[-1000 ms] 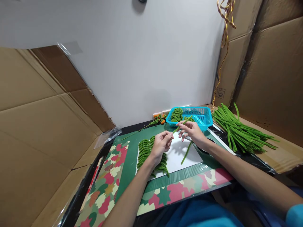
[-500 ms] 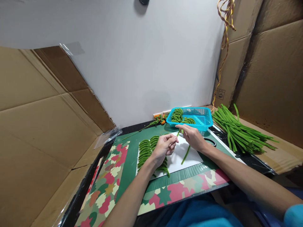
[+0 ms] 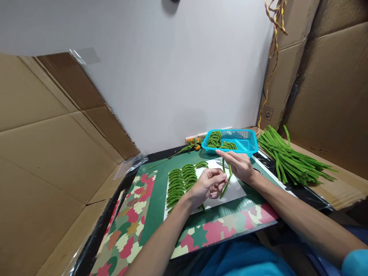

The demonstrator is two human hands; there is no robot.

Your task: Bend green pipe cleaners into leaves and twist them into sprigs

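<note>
My left hand [image 3: 211, 184] is closed, thumb and forefinger pinching a short green pipe cleaner [image 3: 223, 165] that stands up toward my other hand. Just right of it, my right hand [image 3: 240, 166] has its forefinger stretched out and the rest curled over the pipe cleaner's top; its thumb is hidden. Another green strip [image 3: 224, 191] slants across the white sheet [image 3: 235, 191] below. Curved green pieces [image 3: 176, 186] lie in columns on the sheet's left part, partly behind my left hand. Scissors [image 3: 221, 163] lie under my right hand, mostly covered.
A blue basket [image 3: 253, 143] at the back holds curved green pieces. Long green pipe cleaners [image 3: 290, 157] are heaped at the right. Orange flowers on green stems [image 3: 197, 145] lie left of the basket. The green board [image 3: 158, 188] has a patterned border; cardboard walls [image 3: 57, 161] rise at the sides.
My left hand has shifted right with the pipe cleaner, uncovering more curved pieces on the sheet. My right hand has moved slightly right, its forefinger now straighter. The scissor blades have come into view.
</note>
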